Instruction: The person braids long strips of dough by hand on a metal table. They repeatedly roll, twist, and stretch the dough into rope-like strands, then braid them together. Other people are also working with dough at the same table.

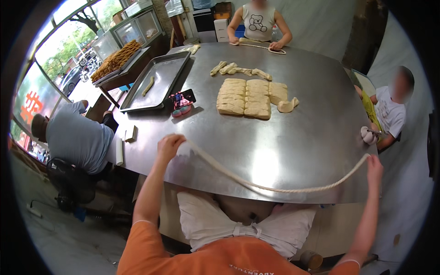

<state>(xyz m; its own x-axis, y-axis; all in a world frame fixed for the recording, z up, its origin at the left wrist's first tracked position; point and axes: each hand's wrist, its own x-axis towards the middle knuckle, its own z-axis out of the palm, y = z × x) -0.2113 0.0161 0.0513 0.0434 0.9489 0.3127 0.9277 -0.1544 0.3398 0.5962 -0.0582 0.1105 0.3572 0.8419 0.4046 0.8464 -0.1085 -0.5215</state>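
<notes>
A long, thin rope of dough hangs in a curve between my two hands, above the near edge of the steel table. My left hand pinches one end and is raised at the left. Far out to the right, my right hand grips the other end. The rope looks lightly twisted towards its right part. Beyond it lies a slab of dough cut into rows of strips, with one loose piece curled at its right corner. Several stretched dough pieces lie behind the slab.
A metal tray holds one twisted dough stick; a phone stands beside it. Fried twists are heaped at the far left. Across the table a person handles another dough rope. People sit at left and right.
</notes>
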